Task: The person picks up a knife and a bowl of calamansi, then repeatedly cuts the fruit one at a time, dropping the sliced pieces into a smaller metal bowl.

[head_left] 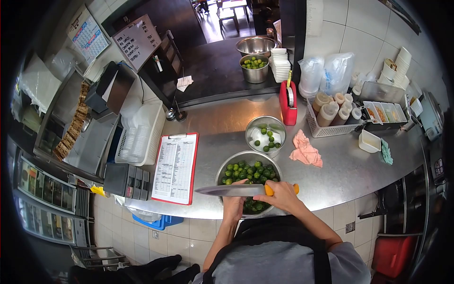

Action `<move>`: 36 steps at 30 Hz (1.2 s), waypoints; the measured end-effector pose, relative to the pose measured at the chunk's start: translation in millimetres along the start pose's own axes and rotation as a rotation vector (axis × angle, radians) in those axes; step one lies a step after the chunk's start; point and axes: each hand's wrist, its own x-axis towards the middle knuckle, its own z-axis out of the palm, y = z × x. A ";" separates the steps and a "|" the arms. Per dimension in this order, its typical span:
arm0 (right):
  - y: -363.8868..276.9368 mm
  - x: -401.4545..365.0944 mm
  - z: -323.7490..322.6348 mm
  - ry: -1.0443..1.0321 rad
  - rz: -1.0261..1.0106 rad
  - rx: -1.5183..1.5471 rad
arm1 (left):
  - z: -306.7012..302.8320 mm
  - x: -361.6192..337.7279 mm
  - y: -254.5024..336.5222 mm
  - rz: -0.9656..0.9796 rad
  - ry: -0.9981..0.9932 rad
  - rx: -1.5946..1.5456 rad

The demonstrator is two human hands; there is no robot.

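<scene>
Cutting seems under way, the knife (228, 190) being gripped by the right hand (283, 195) above the limes (257, 164), while the left hand (232, 206), its hold part hidden, cannot be judged and should be kept off the edge.

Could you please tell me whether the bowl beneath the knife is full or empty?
Well filled: green fruits lie piled across the bowl, though the knife hides part.

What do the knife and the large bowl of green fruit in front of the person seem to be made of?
Knife blade: likely steel, smooth, from its grey sheen. Knife handle: perhaps plastic, judging by its even yellow colour. Large bowl: probably stainless steel, smooth finish, from its silvery, reflective wall.
</scene>
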 end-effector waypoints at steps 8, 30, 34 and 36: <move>13.5 -0.3 22.3 -0.050 0.156 0.323 | 4.3 6.4 -6.5 0.002 0.048 -0.010; 14.2 8.7 0.7 0.088 0.085 0.099 | -3.0 10.2 -10.4 -0.126 -0.031 -0.183; 14.8 7.5 -2.5 0.114 0.002 -0.042 | 1.8 8.7 -8.0 -0.160 0.000 -0.247; 14.5 7.7 -2.7 0.107 -0.030 -0.061 | 0.5 8.6 -9.4 -0.137 -0.015 -0.254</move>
